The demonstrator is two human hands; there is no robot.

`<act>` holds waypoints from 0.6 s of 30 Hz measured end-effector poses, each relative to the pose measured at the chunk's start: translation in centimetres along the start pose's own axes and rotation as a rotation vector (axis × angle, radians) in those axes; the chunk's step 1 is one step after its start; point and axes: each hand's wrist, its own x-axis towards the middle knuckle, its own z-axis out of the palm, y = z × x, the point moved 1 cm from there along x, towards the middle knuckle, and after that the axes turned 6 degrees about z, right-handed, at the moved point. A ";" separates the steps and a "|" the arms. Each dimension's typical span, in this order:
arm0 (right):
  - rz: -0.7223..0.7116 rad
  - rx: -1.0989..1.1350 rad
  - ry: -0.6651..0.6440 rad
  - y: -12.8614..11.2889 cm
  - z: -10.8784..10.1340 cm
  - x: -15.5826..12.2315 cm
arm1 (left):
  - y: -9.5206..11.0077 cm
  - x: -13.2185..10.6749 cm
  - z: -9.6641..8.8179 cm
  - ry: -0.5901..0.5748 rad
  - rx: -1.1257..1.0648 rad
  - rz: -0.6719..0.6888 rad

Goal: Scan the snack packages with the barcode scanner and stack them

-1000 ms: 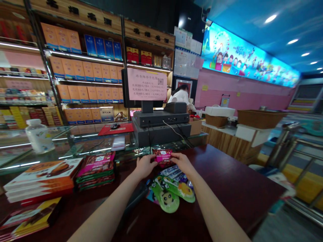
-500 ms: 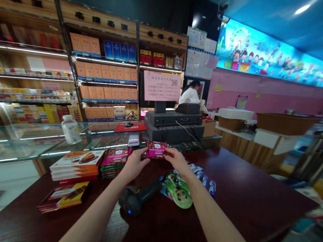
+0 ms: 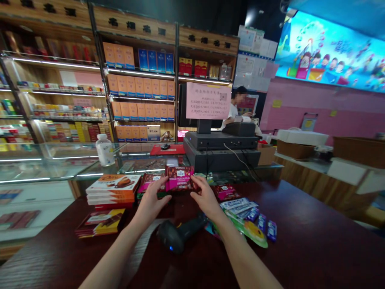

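Observation:
A pink and brown hazelnut chocolate packet [image 3: 179, 179] is held upright between my two hands, its printed front facing me. My left hand [image 3: 155, 198] grips its left edge with the fingertips. On the right edge, the fingers of my right hand [image 3: 203, 194] are closed. Just behind my left hand lies a stack of similar pink packets [image 3: 146, 181], partly covered by the hand. Another such packet [image 3: 225, 192] lies flat beyond my right hand. Below the hands, a black barcode scanner [image 3: 176, 237] rests on the dark wooden table [image 3: 300, 241].
Left are stacked white and orange boxes [image 3: 112, 186] and yellow-red chocolate bars [image 3: 104, 222]. Small blue packets [image 3: 261, 222] and a green blister pack [image 3: 255, 235] lie by my right forearm. Behind stand a cash register [image 3: 221, 140], a white bottle [image 3: 105, 150] and a person [image 3: 236, 110].
Both hands have carried the chocolate packet left, closer to the stack of pink packets. The view has turned left. The person behind the register has changed posture, head now raised.

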 end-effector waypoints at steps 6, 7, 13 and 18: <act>-0.088 -0.005 -0.058 -0.6 0.9 -0.9 | -1.9 -2.1 -1.0 0.103 0.047 0.127; -0.105 -0.001 -0.065 -0.5 1.1 -1.0 | -2.1 -2.4 -1.1 0.119 0.059 0.137; -0.173 0.040 -0.098 -0.2 1.9 -1.2 | -3.3 -3.7 -1.0 0.190 0.054 0.106; -0.230 0.003 -0.062 -0.1 2.4 -1.5 | -3.2 -4.2 -0.8 0.233 0.063 0.101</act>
